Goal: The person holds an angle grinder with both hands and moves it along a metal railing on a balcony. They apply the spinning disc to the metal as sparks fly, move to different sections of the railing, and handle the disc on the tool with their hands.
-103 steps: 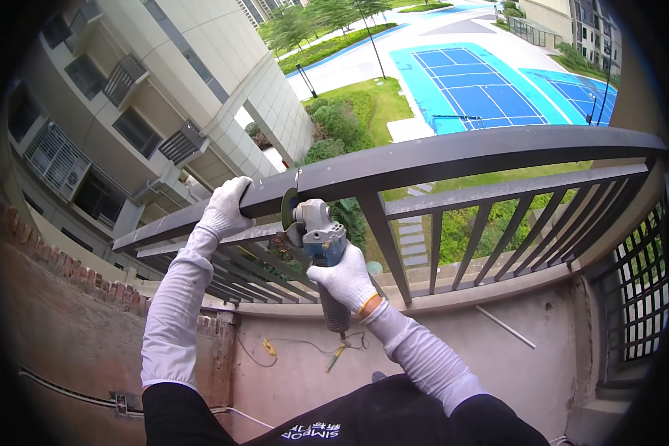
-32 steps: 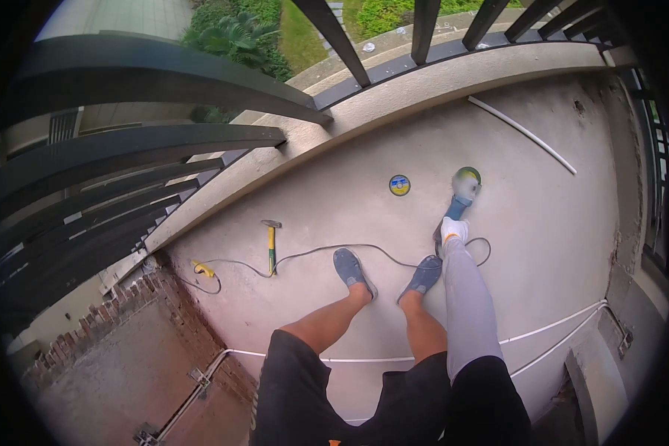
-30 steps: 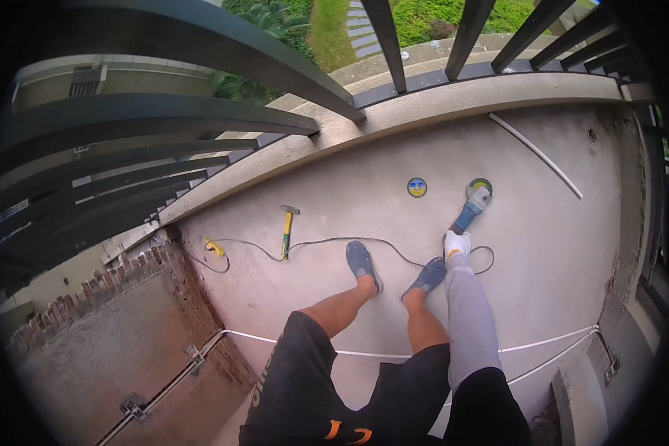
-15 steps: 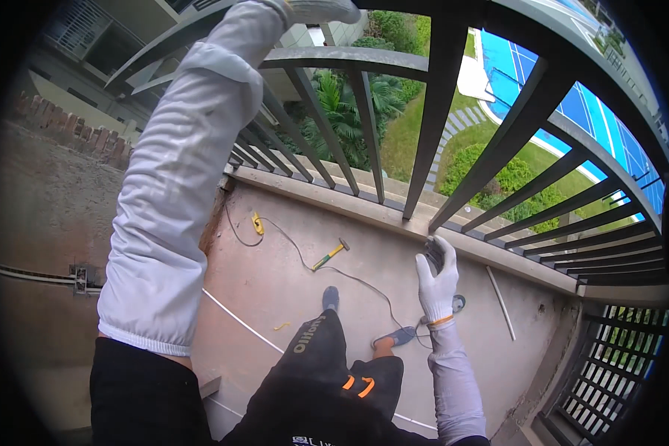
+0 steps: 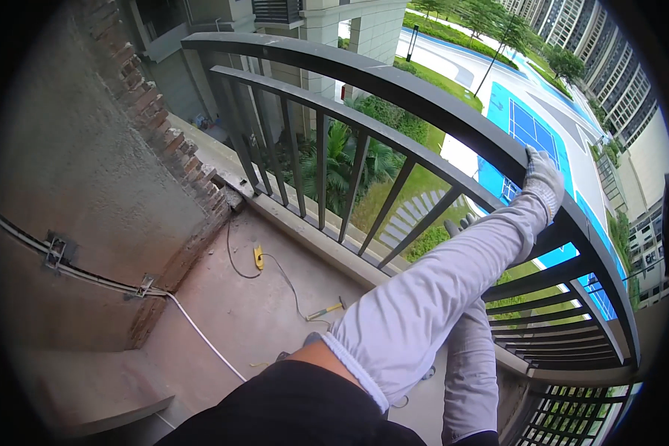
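My left hand (image 5: 544, 178), in a whitish knit glove, is on the dark metal balcony railing (image 5: 394, 83) at the right, its fingers bent over the top rail. The left arm, in a pale grey sleeve (image 5: 438, 275), crosses in front of my right arm. Below and beyond that forearm, the gloved fingertips of my right hand (image 5: 464, 223) show apart, close to the railing's bars. The left sleeve hides the rest of that hand. I see nothing held in its visible fingers.
On the floor lie a yellow power-strip-like piece (image 5: 258, 258) with a dark cable and a hammer (image 5: 325, 311) with a yellow-green handle. A white pipe (image 5: 204, 333) runs across the floor. Broken brick edging (image 5: 172, 149) lines the left wall. Far below lies a blue court (image 5: 531, 126).
My left hand has shifted right along the top rail. My right hand has come up beside the bars, behind the left forearm. The view has tilted up and shows more beyond the railing.
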Motion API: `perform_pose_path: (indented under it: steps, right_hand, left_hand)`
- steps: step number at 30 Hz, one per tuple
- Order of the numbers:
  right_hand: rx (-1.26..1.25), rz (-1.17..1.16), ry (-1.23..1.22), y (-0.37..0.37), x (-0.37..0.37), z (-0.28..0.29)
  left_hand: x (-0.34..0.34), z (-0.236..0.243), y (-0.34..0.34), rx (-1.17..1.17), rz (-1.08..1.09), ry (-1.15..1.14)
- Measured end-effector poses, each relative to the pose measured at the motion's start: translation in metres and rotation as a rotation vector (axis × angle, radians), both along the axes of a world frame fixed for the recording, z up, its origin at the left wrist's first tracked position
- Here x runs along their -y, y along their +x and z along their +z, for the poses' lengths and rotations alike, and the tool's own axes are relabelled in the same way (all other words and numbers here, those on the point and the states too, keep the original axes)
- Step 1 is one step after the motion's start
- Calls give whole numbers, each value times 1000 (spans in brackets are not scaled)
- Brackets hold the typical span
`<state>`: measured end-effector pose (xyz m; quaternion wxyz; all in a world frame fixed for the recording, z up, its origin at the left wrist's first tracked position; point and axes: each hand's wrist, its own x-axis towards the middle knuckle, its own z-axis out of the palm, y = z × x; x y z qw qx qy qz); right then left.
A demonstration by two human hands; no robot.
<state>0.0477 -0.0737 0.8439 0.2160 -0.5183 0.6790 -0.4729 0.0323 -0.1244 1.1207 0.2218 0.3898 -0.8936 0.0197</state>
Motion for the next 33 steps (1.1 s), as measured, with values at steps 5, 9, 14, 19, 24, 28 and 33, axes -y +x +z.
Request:
perform_pose_path:
  steps: [5, 9, 14, 19, 24, 28, 33]
  right_hand:
    - [387, 38, -68, -21, 34, 16]
    - [411, 137, -46, -8, 62, 19]
    - [528, -3, -54, 8, 73, 23]
    - [547, -92, -175, 31, 93, 12]
    - [544, -160, -287, 42, 96, 19]
    - [502, -181, -362, 31, 96, 8]
    - [381, -426, -337, 23, 85, -6]
  left_hand:
    - [-9, -8, -47, 14, -52, 55]
    - [8, -15, -33, -30, -59, 16]
    - [-16, -41, 10, -273, -325, -216]
    - [-1, -127, 245, -943, -522, -230]
    - [142, -269, 486, -934, 563, 404]
    - [281, -288, 610, -851, 644, 366]
    - [393, -287, 621, -995, 750, 332]
